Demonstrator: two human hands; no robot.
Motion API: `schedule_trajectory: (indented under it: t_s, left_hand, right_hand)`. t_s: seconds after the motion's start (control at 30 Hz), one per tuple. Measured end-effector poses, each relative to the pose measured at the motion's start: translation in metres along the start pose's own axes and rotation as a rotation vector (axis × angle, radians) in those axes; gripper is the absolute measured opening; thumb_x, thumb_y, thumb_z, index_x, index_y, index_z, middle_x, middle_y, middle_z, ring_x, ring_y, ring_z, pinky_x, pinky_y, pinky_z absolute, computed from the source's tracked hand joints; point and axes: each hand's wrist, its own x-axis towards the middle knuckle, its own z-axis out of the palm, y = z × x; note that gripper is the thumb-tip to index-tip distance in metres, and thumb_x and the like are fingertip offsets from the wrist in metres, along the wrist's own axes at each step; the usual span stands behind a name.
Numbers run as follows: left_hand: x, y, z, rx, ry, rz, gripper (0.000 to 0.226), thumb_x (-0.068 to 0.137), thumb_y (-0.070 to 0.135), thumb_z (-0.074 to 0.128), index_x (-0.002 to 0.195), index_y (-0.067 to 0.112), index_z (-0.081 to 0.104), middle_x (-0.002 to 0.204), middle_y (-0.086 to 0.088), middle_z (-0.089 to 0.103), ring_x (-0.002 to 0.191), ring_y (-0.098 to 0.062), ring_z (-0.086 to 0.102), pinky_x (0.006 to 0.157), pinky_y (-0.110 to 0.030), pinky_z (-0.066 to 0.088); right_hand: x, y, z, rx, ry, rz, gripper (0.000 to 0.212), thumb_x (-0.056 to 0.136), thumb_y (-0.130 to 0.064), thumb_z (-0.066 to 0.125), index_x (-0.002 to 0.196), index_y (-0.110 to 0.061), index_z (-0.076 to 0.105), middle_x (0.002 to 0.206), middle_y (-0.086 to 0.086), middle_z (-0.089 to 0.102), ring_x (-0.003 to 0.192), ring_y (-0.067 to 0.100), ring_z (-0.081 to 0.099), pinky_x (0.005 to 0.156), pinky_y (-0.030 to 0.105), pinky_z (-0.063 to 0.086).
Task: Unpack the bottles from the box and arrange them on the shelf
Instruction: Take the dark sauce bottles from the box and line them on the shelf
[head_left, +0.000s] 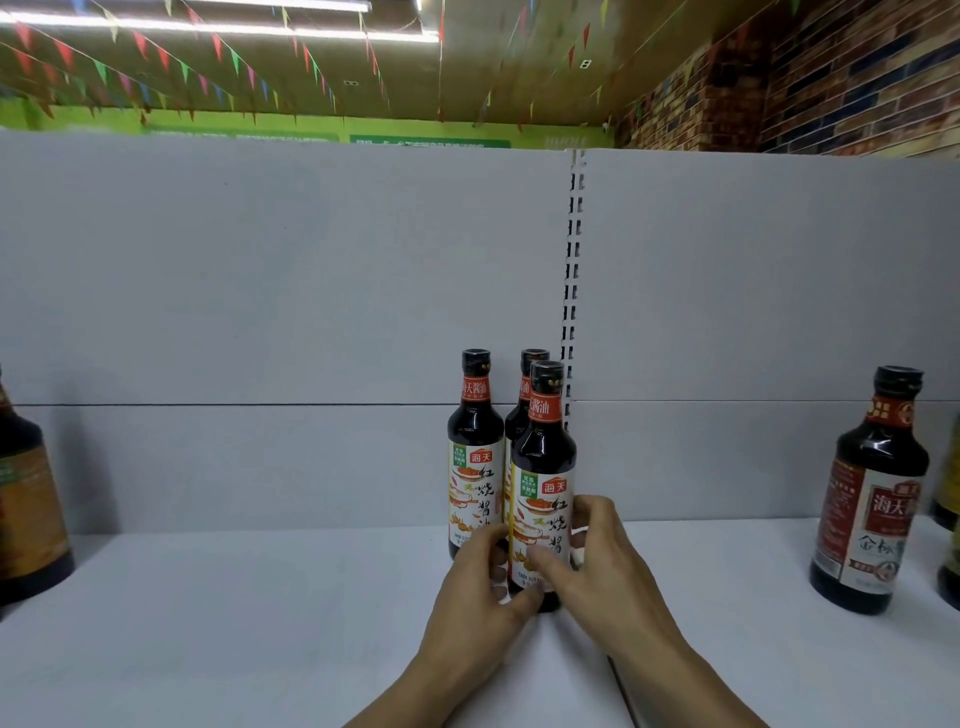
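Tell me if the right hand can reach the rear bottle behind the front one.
Probably not directly: the front bottle, which the right hand grips, stands before the rear bottle.

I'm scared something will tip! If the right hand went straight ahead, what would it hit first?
The right hand grips the front bottle, so that comes first. Pushed on, it would probably meet the bottle behind, though the gap is hard to judge.
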Motion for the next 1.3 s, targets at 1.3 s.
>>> schedule_trajectory:
  t_s: [1.3]
  left_hand:
    - [-0.408, -0.019, -0.294, 0.083, 0.798, -0.393, 0.009, 0.099, 0.033, 0.063, 0.107, 0.03, 0.065, 0.1, 0.01, 0.069, 0.093, -0.005, 0.066, 0.08, -0.029, 0.058]
  right_hand:
    - [-0.267, -0.271, 0.203, 0.341, -0.867, -0.598, 0.012, 0.098, -0.037, 0.062, 0.109, -0.039, 0.067, 0.102, -0.021, 0.07, 0.094, -0.006, 0.064, 0.081, 0.016, 0.054]
